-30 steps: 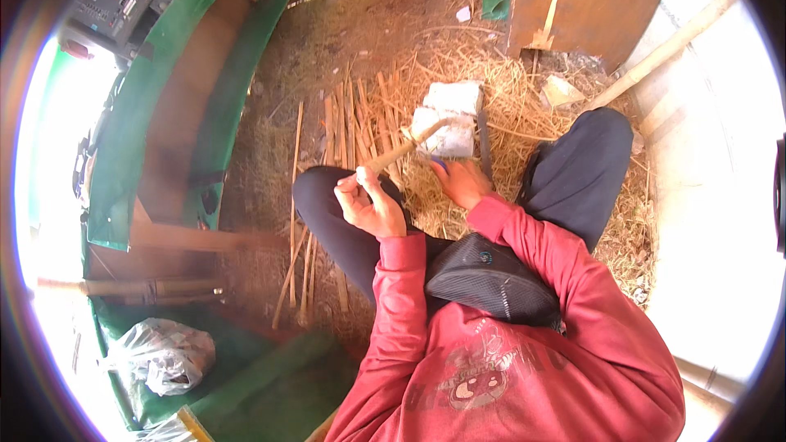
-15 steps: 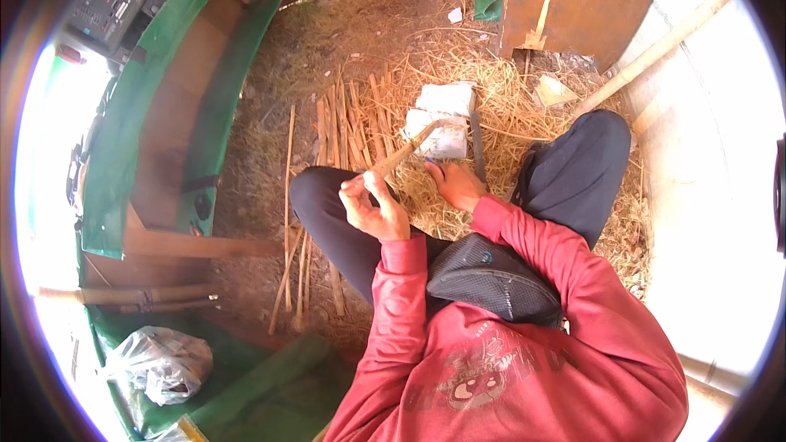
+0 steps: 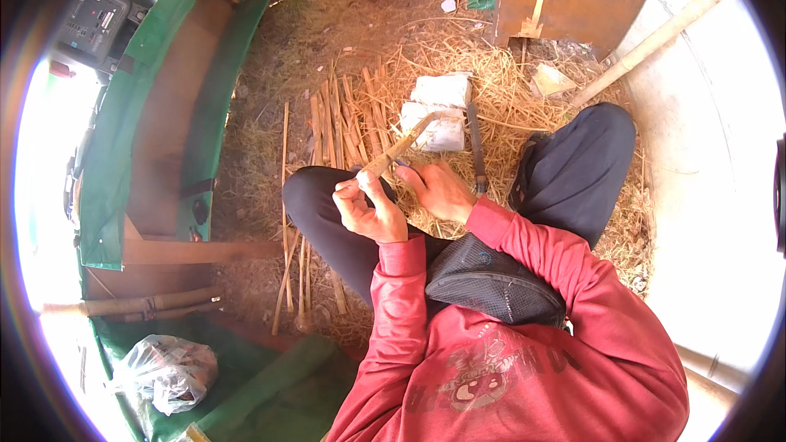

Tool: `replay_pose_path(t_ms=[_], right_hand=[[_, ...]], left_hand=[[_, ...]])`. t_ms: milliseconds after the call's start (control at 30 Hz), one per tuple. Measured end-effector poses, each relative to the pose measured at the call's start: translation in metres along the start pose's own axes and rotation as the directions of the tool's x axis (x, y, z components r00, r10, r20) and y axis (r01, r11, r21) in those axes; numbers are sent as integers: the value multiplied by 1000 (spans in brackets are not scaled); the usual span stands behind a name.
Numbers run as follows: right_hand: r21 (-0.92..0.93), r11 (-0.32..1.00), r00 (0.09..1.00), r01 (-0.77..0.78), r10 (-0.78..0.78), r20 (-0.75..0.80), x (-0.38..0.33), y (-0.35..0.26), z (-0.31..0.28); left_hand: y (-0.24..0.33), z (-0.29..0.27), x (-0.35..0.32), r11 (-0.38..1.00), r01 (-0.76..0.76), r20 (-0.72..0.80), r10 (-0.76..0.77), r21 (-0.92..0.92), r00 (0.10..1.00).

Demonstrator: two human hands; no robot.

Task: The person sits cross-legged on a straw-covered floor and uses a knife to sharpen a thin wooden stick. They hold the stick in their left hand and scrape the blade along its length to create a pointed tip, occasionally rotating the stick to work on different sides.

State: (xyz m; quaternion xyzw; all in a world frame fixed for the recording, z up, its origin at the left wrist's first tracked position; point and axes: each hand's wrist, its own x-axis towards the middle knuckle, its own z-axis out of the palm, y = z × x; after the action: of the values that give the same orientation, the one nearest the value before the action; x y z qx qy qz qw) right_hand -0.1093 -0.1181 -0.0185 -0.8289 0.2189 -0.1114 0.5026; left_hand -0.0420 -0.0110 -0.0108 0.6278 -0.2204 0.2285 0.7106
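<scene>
My left hand (image 3: 368, 211) is closed around the lower end of a bamboo strip (image 3: 395, 152), which slants up and to the right. Beside it, my right hand (image 3: 443, 193) is closed on a small thing with a blue part (image 3: 400, 163) showing near the thumb; its kind is mostly hidden. That blue part lies close against the strip, near my left hand. Beyond the strip's tip, two white blocks (image 3: 441, 91) sit on the straw. A long dark blade (image 3: 475, 135) with a handle lies along their right side, just past my right hand.
Several split bamboo strips (image 3: 334, 119) lie left of the white blocks, beyond my left knee. Straw (image 3: 524, 102) covers the ground ahead. A brown board (image 3: 573, 4) stands at the back right. A filled plastic bag (image 3: 173, 372) rests on green sheeting at lower left.
My right hand has moved left, bringing the blue part against the bamboo strip. My left hand keeps its grip on the strip and has hardly moved. The whole view has shifted slightly.
</scene>
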Motion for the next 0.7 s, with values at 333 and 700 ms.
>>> replay_pose_path(t_ms=[333, 700], right_hand=[[-75, 993, 996, -91, 90, -15, -5, -10, 0], [-167, 977, 987, -131, 113, -113, 21, 52, -2]], left_hand=[[-11, -6, -6, 1000, -18, 3, 18, -21, 1000], [-2, 3, -2, 995, 62, 9, -61, -72, 998]])
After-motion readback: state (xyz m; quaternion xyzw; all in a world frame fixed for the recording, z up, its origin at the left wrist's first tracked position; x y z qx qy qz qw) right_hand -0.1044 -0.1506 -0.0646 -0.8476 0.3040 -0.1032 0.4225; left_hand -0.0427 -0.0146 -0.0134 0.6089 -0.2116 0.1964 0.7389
